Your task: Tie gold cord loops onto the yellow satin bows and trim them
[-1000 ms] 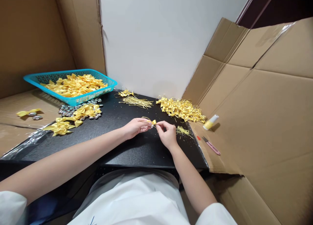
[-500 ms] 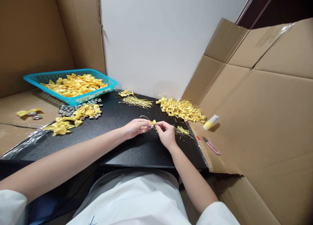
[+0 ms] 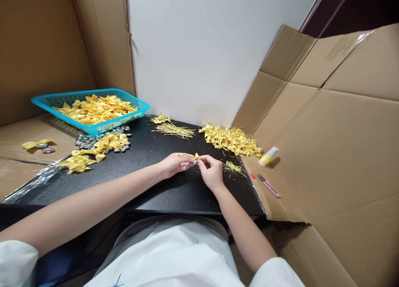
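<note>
Above the middle of the black table, a small yellow ribbon bow (image 3: 196, 156) is pinched between both sets of fingertips. My left hand (image 3: 176, 165) is closed on its left side, and a thin gold cord (image 3: 184, 155) loops out over those fingers. My right hand (image 3: 212, 170) pinches the bow from the right, thumb and forefinger together. Just under the bow shows a shiny silver bell (image 3: 195, 162), partly hidden by the fingers. How the cord is fastened to the bow cannot be made out.
A turquoise basket (image 3: 90, 129) of yellow bows stands back left. Silver bells (image 3: 84, 141) and loose bows (image 3: 77, 162) lie before it. Further back are gold cords (image 3: 176, 131) and a pile of corded bows (image 3: 230, 139). Rightward are cord scraps (image 3: 233, 167), a glue bottle (image 3: 268, 156) and pink snips (image 3: 269, 186).
The cord loop, raised above my left fingers before, now lies lower and flatter over them. The bow has tilted slightly, its tip pointing up. Both hands stay in nearly the same place.
</note>
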Demonstrator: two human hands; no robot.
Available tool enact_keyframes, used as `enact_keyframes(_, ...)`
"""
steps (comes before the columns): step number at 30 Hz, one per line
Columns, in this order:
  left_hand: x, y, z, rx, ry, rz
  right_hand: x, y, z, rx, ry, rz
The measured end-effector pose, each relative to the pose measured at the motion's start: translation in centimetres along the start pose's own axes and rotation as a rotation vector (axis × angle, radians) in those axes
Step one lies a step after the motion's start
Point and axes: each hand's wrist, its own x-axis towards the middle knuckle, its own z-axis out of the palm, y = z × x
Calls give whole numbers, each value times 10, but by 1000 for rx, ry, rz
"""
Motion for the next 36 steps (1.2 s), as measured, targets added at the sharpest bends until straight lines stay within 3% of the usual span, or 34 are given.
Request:
enact_keyframes(25, -1, 2, 1, 36, 15, 116, 1, 5, -3, 58, 69, -74)
enact_keyframes(36, 0, 2, -1, 31, 3, 128, 2, 10, -2, 107, 76, -32)
